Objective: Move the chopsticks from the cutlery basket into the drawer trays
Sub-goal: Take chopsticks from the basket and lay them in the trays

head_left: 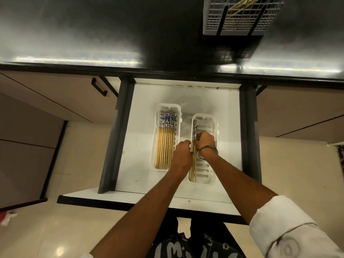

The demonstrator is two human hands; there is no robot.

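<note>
Both hands curl their grip on chopsticks (194,135) in the right tray (208,120): left hand (183,153), right hand (205,141).

Kitchen: countertop (74,34), cutlery drawer (149,164)

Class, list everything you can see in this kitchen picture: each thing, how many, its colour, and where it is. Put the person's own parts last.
drawer: one, white inside, dark sides, pulled open below the counter
left tray: one, white, left in drawer
right tray: one, white, slotted, right of it
chopsticks in left tray: a full row, wooden with blue-and-white tops
chopsticks in right tray: a few, same pattern, along its left edge
cutlery basket: one, white mesh, on counter, top right; yellowish pieces inside
counter: one, dark, glossy
cabinet handle: one, black, left
bangle: one, silver, right wrist
left hand: at right tray's left rim
right hand: grips the chopsticks in right tray
</note>
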